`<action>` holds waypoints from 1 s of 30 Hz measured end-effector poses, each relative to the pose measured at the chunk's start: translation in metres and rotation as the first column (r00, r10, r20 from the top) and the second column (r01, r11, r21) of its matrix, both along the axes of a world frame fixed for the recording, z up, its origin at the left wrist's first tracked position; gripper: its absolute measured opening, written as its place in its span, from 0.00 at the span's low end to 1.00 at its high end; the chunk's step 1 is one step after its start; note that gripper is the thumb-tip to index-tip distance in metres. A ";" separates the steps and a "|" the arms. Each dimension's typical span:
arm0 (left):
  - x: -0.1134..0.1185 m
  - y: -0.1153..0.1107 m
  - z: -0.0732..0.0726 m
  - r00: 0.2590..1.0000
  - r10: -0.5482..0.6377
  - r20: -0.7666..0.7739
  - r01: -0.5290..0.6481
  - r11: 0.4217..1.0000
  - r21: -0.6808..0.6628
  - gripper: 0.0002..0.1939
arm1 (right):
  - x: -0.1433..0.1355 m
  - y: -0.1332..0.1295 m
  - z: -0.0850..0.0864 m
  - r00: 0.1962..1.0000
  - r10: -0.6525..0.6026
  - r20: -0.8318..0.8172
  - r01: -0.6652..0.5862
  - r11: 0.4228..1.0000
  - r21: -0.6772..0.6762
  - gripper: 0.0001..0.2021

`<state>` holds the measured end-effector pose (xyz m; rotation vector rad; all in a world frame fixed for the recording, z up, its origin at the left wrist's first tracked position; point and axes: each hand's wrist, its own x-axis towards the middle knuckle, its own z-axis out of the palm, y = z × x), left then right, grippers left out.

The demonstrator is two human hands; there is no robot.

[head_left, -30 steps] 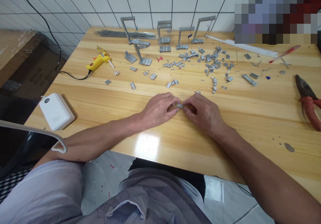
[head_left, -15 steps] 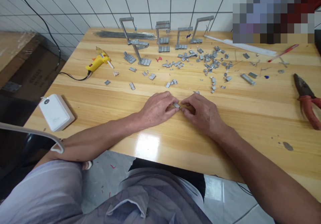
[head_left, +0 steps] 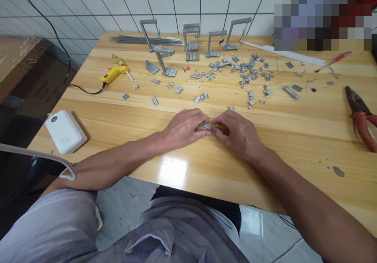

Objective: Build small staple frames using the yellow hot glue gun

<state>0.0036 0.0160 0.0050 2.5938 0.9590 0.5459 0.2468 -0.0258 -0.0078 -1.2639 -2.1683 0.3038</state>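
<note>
A small grey metal strip piece [head_left: 207,126] lies between the fingertips of both hands, low over the wooden table. My left hand [head_left: 188,125] comes in from the left and pinches it between thumb and fingers. From the other side, my right hand [head_left: 237,131] is closed in a pinch, its fingertips at the piece's right end. Whether the table bears the piece from below, I cannot tell. Just beyond the fingers lie a few similar grey pieces [head_left: 201,97].
Several grey metal stands [head_left: 191,43] stand near the wall, with loose metal bits [head_left: 250,72] in front. A yellow glue gun [head_left: 114,72] and a white box-shaped device [head_left: 65,132] are at left. Red-handled pliers [head_left: 361,117] lie at right, beyond them a red pen [head_left: 332,62].
The grey piece has turned slightly between my fingertips and sits a little lower in view. Both hands stay almost in place.
</note>
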 end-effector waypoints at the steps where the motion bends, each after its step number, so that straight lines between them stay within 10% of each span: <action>1: -0.001 0.000 0.002 1.000 -0.012 -0.003 0.012 1.000 -0.013 0.09 | 0.000 0.000 0.000 1.000 0.000 0.006 0.000 1.000 -0.009 0.06; 30: 0.005 0.000 -0.001 0.989 0.015 0.150 0.002 0.993 -0.114 0.04 | -0.002 0.002 0.002 0.997 0.013 -0.073 -0.020 0.996 -0.086 0.06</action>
